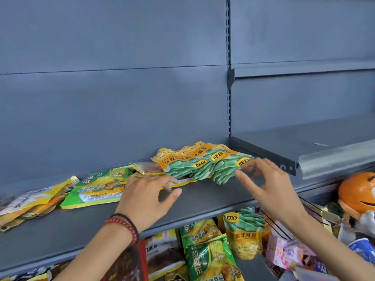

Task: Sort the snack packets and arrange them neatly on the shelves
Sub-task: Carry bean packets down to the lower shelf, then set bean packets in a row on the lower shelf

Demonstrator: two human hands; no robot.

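Note:
Several orange-and-green bean packets [203, 162] lie overlapped at the back right of the grey shelf [203, 201]. My right hand [267, 185] hovers at their right end, fingers spread and relaxed, fingertips near the front packet's corner. My left hand [146, 195], with bead bracelets at the wrist, rests flat on the shelf, fingertips on a yellow packet edge [182, 182] below the stack. Green-and-yellow packets [99, 187] lie to the left, and yellow packets [30, 201] are heaped at the far left.
A higher shelf [304, 142] with a bracket juts out on the right. Below the shelf, a basket holds more green packets [211, 258], a bean packet [243, 232] and pink boxes [288, 252]. An orange round toy [357, 191] sits at the right.

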